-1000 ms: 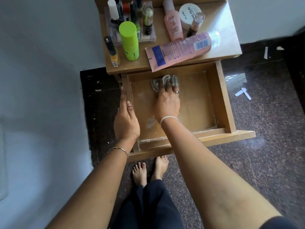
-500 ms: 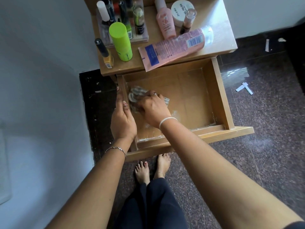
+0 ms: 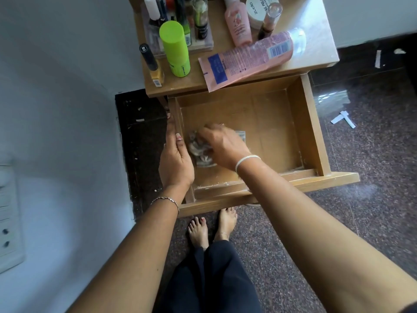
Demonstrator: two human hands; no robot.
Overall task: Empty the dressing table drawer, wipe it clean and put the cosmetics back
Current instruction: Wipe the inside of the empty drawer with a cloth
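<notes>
A crumpled cloth point(image 3: 199, 152) is clutched under the curled fingers of the right hand point(image 3: 222, 144) and pressed to the drawer bottom near its left wall. The left hand point(image 3: 177, 161) is laid along that wall with fingers stretched straight and the thumb inside. Whether the wall is truly clasped cannot be told.

The drawer point(image 3: 316, 123) is pulled fully out and nothing but the cloth is seen in it, so the emptying is judged done. The wiping is judged under way. Pale dusty streaks are still seen along the front edge and in the front right corner of the bottom.

The cosmetics are all found on the tabletop point(image 3: 320, 41). A green can point(image 3: 174, 49) and a nail polish bottle point(image 3: 151, 64) are stood near its front left corner. A pink tube point(image 3: 252, 57) is laid across the front edge, its end hanging over the drawer. A pink bottle point(image 3: 238, 26), a white jar point(image 3: 259, 7) and a clear tray point(image 3: 203, 45) of small bottles are set further back. Nothing has been put back yet.

Most of the cloth is hidden by the right hand, whose fingertips are blurred. The back of the tabletop is cut off, and the drawer's back edge is shadowed beneath the overhang.
</notes>
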